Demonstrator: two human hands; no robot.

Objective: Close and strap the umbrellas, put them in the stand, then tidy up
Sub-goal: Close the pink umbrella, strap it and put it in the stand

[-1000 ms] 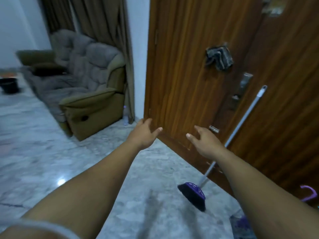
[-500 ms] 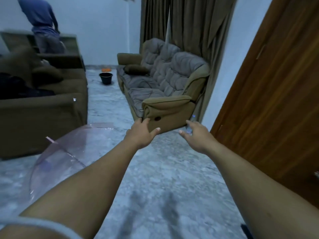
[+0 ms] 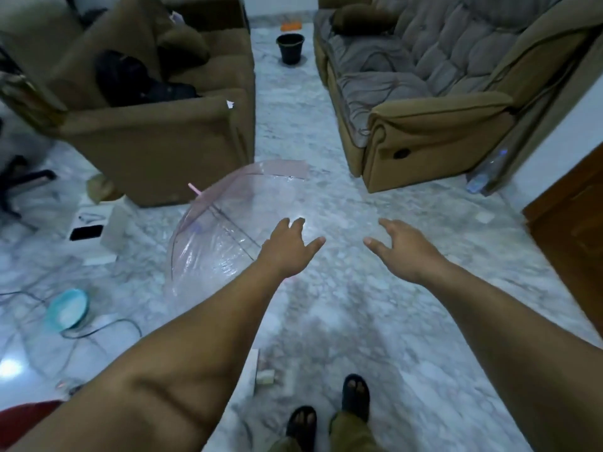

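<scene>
Your left hand [image 3: 288,247] and right hand [image 3: 403,247] reach forward over the marble floor [image 3: 342,197], fingers spread and relaxed, holding nothing. The clear pink umbrella [image 3: 225,223] lies open on its side on the floor, just left of your left hand, before the brown armchair [image 3: 156,151].
</scene>
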